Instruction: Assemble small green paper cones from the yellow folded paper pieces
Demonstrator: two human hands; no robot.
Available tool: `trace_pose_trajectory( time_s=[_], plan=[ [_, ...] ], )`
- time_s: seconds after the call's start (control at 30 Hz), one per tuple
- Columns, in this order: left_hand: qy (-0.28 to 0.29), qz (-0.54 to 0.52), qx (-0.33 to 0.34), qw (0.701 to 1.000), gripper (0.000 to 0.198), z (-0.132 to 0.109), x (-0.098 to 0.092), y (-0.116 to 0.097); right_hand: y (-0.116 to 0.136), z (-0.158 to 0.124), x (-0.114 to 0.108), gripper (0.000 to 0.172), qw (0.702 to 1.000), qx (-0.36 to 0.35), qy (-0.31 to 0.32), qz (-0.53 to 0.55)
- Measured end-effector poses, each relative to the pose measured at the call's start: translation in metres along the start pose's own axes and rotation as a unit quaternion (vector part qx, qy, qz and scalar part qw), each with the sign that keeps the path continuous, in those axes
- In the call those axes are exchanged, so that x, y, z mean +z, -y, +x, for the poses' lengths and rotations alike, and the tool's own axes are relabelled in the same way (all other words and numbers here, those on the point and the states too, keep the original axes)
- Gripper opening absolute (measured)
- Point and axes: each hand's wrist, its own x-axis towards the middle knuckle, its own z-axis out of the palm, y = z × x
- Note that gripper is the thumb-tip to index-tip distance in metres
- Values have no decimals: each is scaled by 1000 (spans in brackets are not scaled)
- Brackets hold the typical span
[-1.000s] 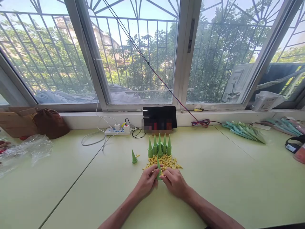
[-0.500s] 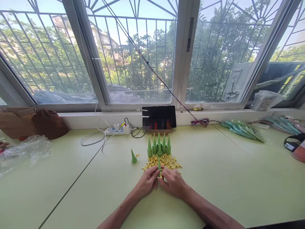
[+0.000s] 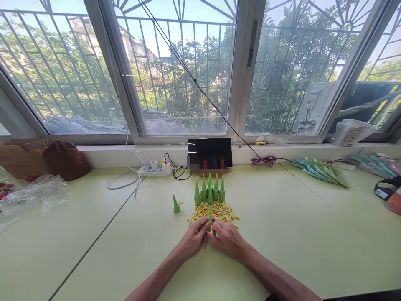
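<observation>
A pointed green cone piece [image 3: 210,214] stands upright between my hands, its lower part partly hidden by fingers. My left hand [image 3: 198,235] is closed around the cone's left side. On the right, my right hand [image 3: 229,239] pinches a small yellow piece [image 3: 212,230] against the cone's lower front. Just beyond my fingers spreads a pile of small yellow pieces [image 3: 224,212]. Behind that pile, several green cones [image 3: 216,190] on round bases stand in a cluster. One more green cone [image 3: 176,205] stands apart on the left, with a yellow piece beside it.
A dark tablet [image 3: 209,154] leans at the table's back edge. To its left lies a power strip [image 3: 155,169] with looping cables. Bagged green items [image 3: 321,170] lie at the back right. Clear plastic wrap [image 3: 40,196] and a brown pouch [image 3: 65,159] sit at the left.
The view has shifted very slightly. Both hands keep the same hold on the cone and the yellow piece; nothing else has visibly moved.
</observation>
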Motion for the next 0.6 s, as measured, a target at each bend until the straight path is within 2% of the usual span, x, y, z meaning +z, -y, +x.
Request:
trace_pose_trajectory(
  time_s=[0.33, 0.47, 0.6],
  plan=[
    [-7, -13, -9, 1000, 47, 0, 2, -2, -1, -1, 3, 26, 1000, 8, -7, -6],
    [-24, -1, -10, 1000, 51, 0, 1, -4, -1, -2, 4, 32, 999, 26, -21, 6],
    [-59, 21, 1, 998, 46, -1, 0, -5, -3, -3, 7, 35, 998, 62, -31, 11]
  ],
)
